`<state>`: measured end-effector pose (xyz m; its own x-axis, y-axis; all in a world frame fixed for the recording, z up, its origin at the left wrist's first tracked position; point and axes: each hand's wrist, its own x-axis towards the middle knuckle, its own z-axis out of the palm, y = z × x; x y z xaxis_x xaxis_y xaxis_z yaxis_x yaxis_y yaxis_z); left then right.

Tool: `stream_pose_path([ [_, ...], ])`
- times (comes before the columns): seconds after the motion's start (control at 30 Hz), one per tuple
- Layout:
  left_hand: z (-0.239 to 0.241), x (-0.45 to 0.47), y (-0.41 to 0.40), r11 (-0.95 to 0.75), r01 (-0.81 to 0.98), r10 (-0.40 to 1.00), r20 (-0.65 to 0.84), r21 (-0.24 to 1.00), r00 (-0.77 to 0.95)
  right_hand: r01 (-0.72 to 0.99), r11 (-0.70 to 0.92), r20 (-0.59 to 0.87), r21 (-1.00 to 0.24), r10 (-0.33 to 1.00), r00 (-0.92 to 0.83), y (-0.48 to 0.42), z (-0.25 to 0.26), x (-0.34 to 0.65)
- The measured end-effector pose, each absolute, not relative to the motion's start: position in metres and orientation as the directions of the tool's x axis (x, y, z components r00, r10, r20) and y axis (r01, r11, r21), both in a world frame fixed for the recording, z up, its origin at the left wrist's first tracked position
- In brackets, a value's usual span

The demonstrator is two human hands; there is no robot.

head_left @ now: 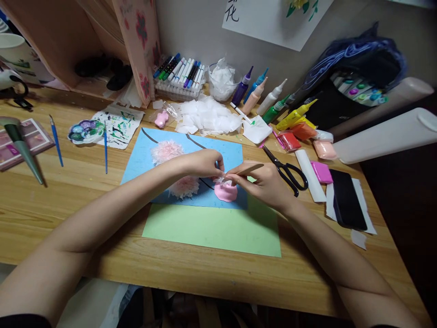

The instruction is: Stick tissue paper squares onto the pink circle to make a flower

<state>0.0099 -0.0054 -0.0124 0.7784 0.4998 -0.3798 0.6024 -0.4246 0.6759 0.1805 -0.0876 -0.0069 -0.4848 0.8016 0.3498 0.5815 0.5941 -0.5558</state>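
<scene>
Left hand (207,163): fingers bent at the tissue (223,181), grip unclear; tissue likely light, tearable, best pinched by an edge. Pink clay (226,193), near right on the blue sheet (234,155): probably soft, dentable. Right hand (265,181): fingers gripping a stick (251,169).

Light blue sheet (139,168), pale green sheet (211,232), pale pink pompoms (167,151), plain pink disc (226,193), white paper blotched green and black (118,125), flower-patterned pink panel (136,59)

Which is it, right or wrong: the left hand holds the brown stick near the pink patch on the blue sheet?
Wrong hand: the head view shows the right hand holding the brown stick, near the pink patch on the blue sheet.
</scene>
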Motion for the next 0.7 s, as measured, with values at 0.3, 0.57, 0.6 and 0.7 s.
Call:
stream_pose_path([
  [0.3, -0.013, 0.010, -0.005, -0.362, 0.619, 0.502, -0.414, 0.697, 0.760, 0.613, 0.565, 0.335, -0.553, 0.824, -0.458, -0.086, -0.018, 0.181],
  [0.57, -0.010, 0.008, -0.004, -0.368, 0.620, 0.487, -0.424, 0.693, 0.764, 0.652, 0.497, 0.311, -0.572, 0.868, -0.387, -0.085, -0.019, 0.176],
  [0.6, -0.011, 0.008, -0.004, -0.366, 0.620, 0.481, -0.429, 0.694, 0.765, 0.655, 0.489, 0.305, -0.576, 0.872, -0.383, -0.085, -0.019, 0.175],
  [0.7, -0.014, 0.008, -0.004, -0.358, 0.619, 0.481, -0.430, 0.699, 0.764, 0.655, 0.469, 0.297, -0.593, 0.883, -0.363, -0.086, -0.018, 0.176],
])
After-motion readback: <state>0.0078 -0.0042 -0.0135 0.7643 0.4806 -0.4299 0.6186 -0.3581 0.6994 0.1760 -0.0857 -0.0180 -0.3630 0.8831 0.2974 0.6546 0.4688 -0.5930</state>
